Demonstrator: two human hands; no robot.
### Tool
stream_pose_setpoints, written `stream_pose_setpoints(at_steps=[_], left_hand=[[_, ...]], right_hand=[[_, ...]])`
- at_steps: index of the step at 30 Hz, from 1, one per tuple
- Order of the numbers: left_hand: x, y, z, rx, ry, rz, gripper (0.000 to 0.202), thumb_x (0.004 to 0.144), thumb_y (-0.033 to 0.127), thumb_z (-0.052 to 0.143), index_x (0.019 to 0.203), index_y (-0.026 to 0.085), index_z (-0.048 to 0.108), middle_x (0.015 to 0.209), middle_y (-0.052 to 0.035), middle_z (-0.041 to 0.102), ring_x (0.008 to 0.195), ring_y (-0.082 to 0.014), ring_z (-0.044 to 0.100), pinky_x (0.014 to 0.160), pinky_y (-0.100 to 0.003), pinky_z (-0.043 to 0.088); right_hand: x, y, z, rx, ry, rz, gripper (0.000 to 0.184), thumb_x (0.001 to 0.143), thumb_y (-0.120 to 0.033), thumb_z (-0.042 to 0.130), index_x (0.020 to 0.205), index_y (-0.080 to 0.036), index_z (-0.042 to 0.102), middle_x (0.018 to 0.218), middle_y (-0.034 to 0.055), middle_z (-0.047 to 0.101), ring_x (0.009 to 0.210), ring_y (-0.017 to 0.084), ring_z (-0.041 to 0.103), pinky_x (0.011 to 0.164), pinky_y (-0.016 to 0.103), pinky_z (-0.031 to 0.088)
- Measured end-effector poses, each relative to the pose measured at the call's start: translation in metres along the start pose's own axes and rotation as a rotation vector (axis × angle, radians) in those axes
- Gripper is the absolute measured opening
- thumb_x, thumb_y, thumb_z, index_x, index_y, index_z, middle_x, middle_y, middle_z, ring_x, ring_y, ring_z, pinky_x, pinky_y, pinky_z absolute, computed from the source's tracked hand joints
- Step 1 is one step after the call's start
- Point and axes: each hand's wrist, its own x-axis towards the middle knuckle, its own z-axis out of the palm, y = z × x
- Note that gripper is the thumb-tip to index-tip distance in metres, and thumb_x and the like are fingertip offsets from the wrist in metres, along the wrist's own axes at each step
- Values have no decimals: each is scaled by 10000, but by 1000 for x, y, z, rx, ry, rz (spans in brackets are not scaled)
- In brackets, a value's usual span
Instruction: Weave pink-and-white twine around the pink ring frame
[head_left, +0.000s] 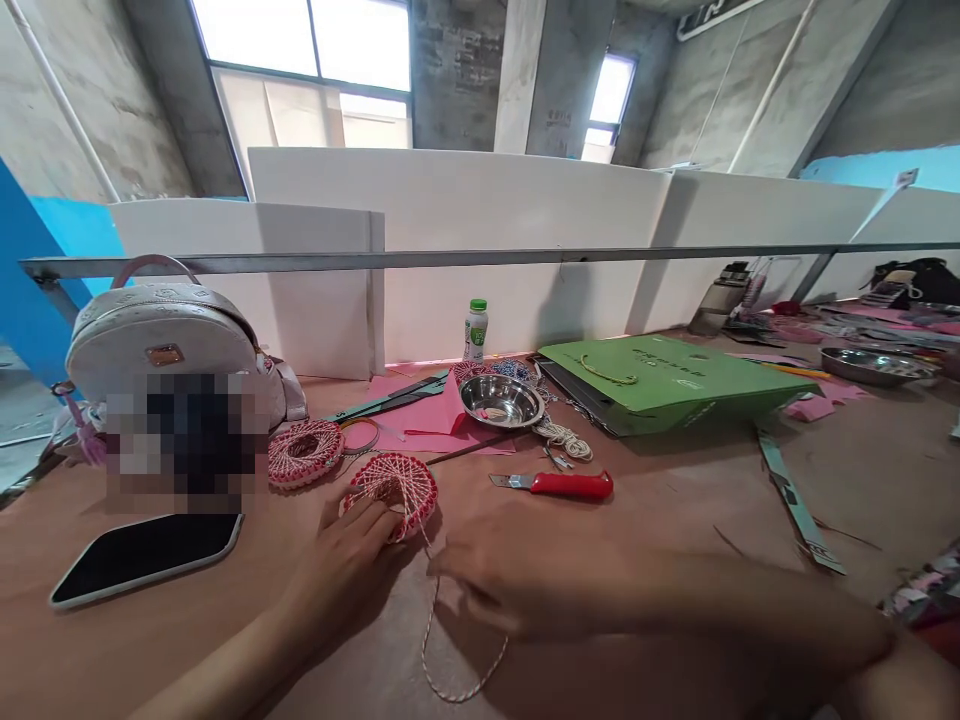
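Observation:
My left hand (346,560) grips the near edge of a ring wound with red-and-white cord (394,490), holding it tilted on the brown table (675,500). My right hand (510,585) lies just to the right of it, its fingers pinched on the red-and-white cord (450,690), which loops down toward me and back up to the ring. A second wound ring (306,452) lies flat just behind and to the left.
A phone (146,555) lies face up at the left, a white bag (172,340) behind it. A red-handled utility knife (562,485), a steel bowl (501,400), pink paper (431,415), a small bottle (475,330) and a green paper bag (667,380) sit further back.

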Motion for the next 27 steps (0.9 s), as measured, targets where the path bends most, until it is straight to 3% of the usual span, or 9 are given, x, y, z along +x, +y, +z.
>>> stream_pose_setpoints(at_steps=[3, 7, 10, 13, 16, 19, 23, 27], left_hand=[[0, -2, 0, -31, 5, -13, 156, 996, 331, 558, 919, 229, 647, 894, -9, 696, 874, -196, 646, 1062, -426, 299], [1, -5, -4, -68, -15, -36, 119, 905, 304, 677, 1011, 252, 666, 1054, -33, 697, 1015, -237, 613, 1041, -445, 306], [2, -7, -9, -89, -72, -28, 153, 906, 306, 665, 1049, 255, 662, 1095, -43, 680, 1048, -239, 593, 1050, -455, 300], [3, -7, -12, -140, -102, -15, 86, 964, 298, 593, 1006, 247, 648, 1033, -28, 684, 1008, -212, 604, 1058, -450, 287], [3, -5, -11, -158, -62, -32, 98, 992, 277, 571, 930, 238, 637, 880, 12, 687, 874, -176, 621, 1068, -442, 266], [3, -2, -10, -132, -1, -6, 140, 1005, 268, 558, 896, 237, 641, 852, 22, 709, 833, -164, 636, 1075, -428, 251], [2, 1, -10, -93, 38, 11, 143, 995, 263, 574, 875, 238, 649, 801, 28, 697, 806, -164, 636, 1079, -425, 254], [2, 2, -7, -67, 75, 10, 109, 961, 279, 632, 865, 232, 653, 762, 28, 675, 793, -164, 625, 1074, -432, 282]], right_hand=[[-1, 16, -11, -98, 63, -107, 453, 839, -52, 571, 1265, -187, 646, 1042, 98, 746, 876, 236, 681, 640, 316, 464], [9, 32, -5, -57, 73, -167, 676, 794, 89, 499, 1369, -256, 583, 1238, 85, 698, 1086, 227, 646, 797, 311, 491], [22, 41, 5, -11, 130, -154, 583, 857, 67, 504, 1345, -236, 603, 1150, 88, 715, 1037, 215, 649, 843, 325, 494], [31, 48, 14, 38, 179, -133, 437, 925, -2, 509, 1295, -205, 624, 1114, 89, 702, 960, 202, 654, 784, 308, 503], [36, 52, 19, 136, 238, -116, 315, 986, -67, 486, 1197, -223, 661, 1137, 63, 684, 938, 173, 655, 766, 276, 498], [39, 52, 21, 248, 281, -142, 231, 1021, -126, 491, 1113, -216, 682, 1067, 42, 690, 917, 154, 652, 793, 261, 491], [43, 51, 28, 271, 248, -205, 157, 1015, -156, 537, 1059, -199, 681, 970, 23, 697, 864, 141, 633, 766, 249, 480], [47, 49, 35, 172, 185, -250, 144, 995, -128, 554, 1072, -185, 661, 1024, 31, 699, 854, 132, 623, 719, 244, 461]])
